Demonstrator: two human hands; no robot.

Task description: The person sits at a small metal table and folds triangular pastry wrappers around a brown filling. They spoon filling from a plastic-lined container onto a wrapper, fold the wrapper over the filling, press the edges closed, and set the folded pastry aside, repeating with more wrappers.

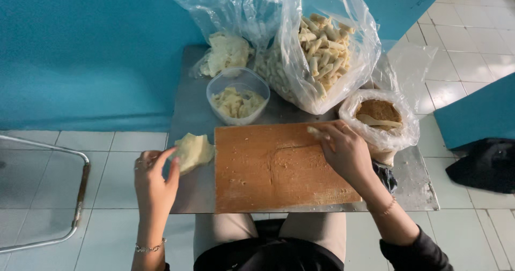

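The left hand (154,181) pinches a thin, pale yellow dough sheet (193,151) at the left edge of the grey metal worktop (418,188), beside the orange wooden cutting board (279,166). The right hand (346,152) grips a small pale rolled piece (317,134) at the board's far edge. Held so lightly, the limp sheet could tear or slide off onto the tiled floor (107,233).

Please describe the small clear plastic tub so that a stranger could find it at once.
Start at the orange wooden cutting board on the grey metal table. Just beyond its far left corner stands the small clear plastic tub of pale dough pieces. Unlike the soft plastic bags around it, it is rigid and open-topped.
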